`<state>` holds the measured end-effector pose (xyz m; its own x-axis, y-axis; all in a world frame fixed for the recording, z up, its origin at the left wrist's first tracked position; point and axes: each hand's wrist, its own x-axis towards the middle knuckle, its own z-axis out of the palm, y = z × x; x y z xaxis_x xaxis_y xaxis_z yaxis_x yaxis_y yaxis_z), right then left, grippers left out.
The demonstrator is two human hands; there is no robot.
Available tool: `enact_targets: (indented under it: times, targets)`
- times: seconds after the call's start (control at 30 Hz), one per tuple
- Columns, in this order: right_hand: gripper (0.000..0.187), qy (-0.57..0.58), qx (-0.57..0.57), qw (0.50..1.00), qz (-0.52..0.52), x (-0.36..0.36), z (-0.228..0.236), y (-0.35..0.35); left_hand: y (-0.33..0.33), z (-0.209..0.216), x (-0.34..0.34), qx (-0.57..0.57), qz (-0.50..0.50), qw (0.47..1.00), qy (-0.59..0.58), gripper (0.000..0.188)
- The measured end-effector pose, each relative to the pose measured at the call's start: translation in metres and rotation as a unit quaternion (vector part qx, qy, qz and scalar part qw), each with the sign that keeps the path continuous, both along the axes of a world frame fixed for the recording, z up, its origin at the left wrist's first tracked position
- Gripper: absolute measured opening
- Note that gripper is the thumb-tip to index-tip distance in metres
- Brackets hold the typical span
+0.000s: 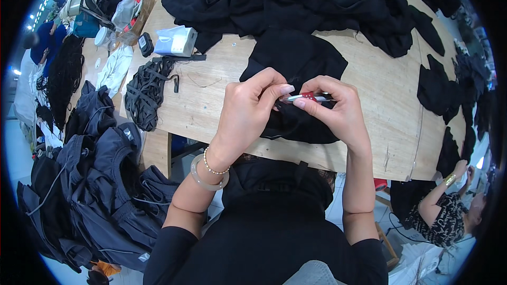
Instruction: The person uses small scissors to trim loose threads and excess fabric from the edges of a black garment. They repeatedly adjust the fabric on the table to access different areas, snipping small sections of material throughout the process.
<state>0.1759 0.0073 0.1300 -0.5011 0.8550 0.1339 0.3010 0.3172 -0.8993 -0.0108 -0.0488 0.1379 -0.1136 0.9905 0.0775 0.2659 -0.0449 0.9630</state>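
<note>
Both of my hands are raised over a black cloth piece (296,55) lying near the table's front edge. My right hand (335,103) is closed round a slim white-and-red pen-like tool (307,96), pinched between thumb and fingers and pointing left. Just left of it, my left hand (253,100) has thumb and forefinger pressed together by the tool's tip. What the left fingertips hold, if anything, is too small to make out.
A large heap of black fabric (296,0) covers the table's far side. On the left lie a tangle of dark straps (145,92), a white packet (176,40) and a small black device (146,45). Dark garments (105,179) are piled at lower left. A co-worker (441,208) sits at right.
</note>
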Motion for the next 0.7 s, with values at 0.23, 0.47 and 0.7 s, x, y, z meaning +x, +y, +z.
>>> enact_targets:
  times: [0.23, 0.47, 0.7]
  targets:
    - [0.03, 0.113, -0.122, 0.985, -0.052, 0.0, -0.011, -0.01, 0.006, -0.015, 0.0, -0.021, 0.029, 0.987, -0.157, 0.01]
    - [0.015, 0.23, -0.279, 0.928, -0.09, 0.002, -0.044, -0.017, 0.004, -0.02, -0.003, -0.008, -0.076, 0.981, -0.178, 0.023]
    - [0.013, 0.32, -0.407, 0.854, -0.055, 0.006, -0.045, -0.018, 0.0, -0.029, 0.005, 0.072, -0.08, 0.994, 0.035, 0.019]
